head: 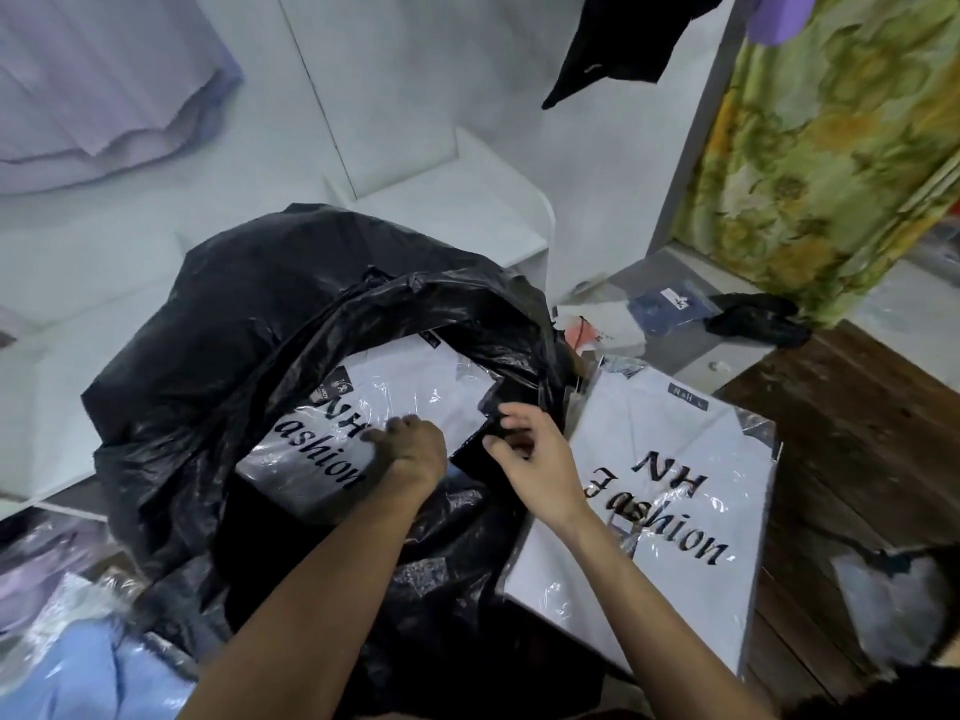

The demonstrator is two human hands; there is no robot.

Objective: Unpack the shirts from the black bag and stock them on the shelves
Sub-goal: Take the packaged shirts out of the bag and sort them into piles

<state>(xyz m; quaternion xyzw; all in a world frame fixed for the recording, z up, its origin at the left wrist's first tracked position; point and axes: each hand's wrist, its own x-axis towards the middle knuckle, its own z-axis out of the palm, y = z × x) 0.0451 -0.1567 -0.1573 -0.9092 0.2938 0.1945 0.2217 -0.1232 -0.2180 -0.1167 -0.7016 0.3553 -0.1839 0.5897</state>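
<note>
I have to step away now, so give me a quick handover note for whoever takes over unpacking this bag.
Left hand: inside the black bag, fingers on the packaged white shirt there.
Right hand: pinching the bag's rim, holding it open.
Done: one shirt pack lies outside, right of the bag on the floor.
Left: pull out the shirts in the bag; stock all on the white shelves, bare where visible.

Black bag (218,324): large, glossy, crumpled plastic, mouth gaping open toward the camera, standing beside the white shelves (452,210). Inside, a white packaged shirt (405,392) in clear wrap printed "NH Fashion" lies tilted near the top of the opening. A second, identical packed shirt (670,491) lies outside, just right of the bag, lettering upside down.
</note>
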